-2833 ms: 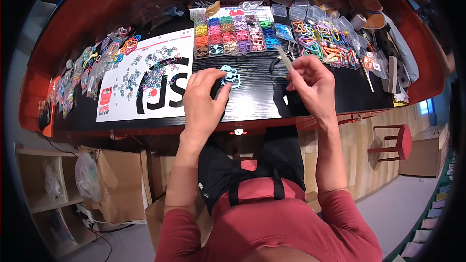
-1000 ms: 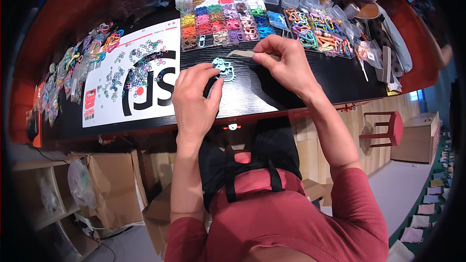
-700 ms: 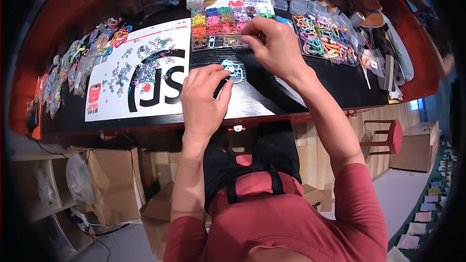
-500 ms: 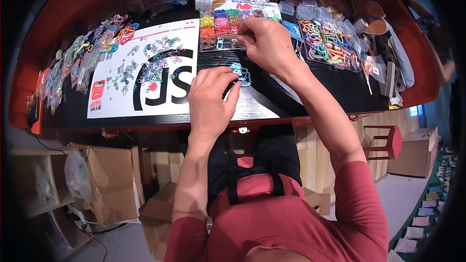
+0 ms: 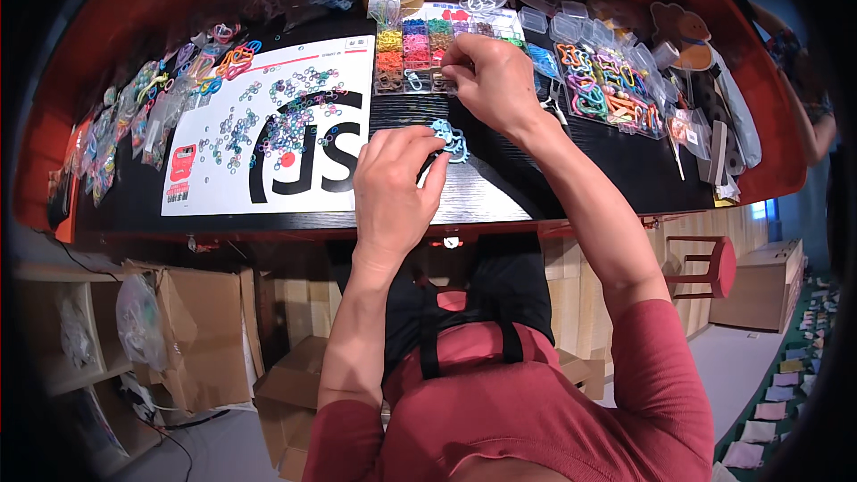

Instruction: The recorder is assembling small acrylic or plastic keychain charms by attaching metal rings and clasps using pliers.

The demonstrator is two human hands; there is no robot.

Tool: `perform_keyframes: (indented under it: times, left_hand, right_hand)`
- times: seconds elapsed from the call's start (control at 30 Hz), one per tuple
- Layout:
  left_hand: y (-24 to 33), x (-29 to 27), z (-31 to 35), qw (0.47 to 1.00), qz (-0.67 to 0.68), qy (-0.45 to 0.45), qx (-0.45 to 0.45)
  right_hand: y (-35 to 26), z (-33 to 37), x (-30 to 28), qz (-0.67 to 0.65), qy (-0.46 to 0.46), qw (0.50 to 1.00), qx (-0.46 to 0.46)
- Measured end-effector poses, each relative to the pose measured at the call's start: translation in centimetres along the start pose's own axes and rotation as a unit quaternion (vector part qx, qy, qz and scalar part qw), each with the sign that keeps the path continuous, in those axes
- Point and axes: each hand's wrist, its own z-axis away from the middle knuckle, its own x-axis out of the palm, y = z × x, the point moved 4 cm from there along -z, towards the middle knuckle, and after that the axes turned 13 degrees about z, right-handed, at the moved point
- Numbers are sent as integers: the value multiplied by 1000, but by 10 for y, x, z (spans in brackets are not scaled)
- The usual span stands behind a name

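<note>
My left hand is closed at the fingertips around a light blue, loopy plastic piece, just above the dark tabletop. Part of the piece lies behind the fingers. To its upper right, my right hand hovers over the near right part of a clear compartment box. Its thumb and fingers are pinched together, and what they hold, if anything, is hidden. Small pieces sorted by colour, among them yellow, orange, pink and blue, fill the box. A pale clasp-like piece shows in its front row.
Many small coloured rings lie scattered over a white printed sheet on the left. Bags of colourful pieces line the far left. Another clear box of bright shaped pieces stands right, beside small lidded cases. The table's red rim curves round.
The view has shifted slightly, so the table items appear a little to the right. Both hands keep nearly the same places, the left still holding the light blue piece.
</note>
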Motion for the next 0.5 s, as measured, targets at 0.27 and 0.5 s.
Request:
perform_keyframes:
  times: [0.27, 0.5]
  left_hand:
    - [0, 1, 1, 1000, 4, -2, -8]
    - [2, 3, 0, 1000, -11, -26, 6]
  right_hand:
    - [25, 31, -26, -243, 13, 960, 136]
    - [35, 82, -68, -246, -31, 953, 176]
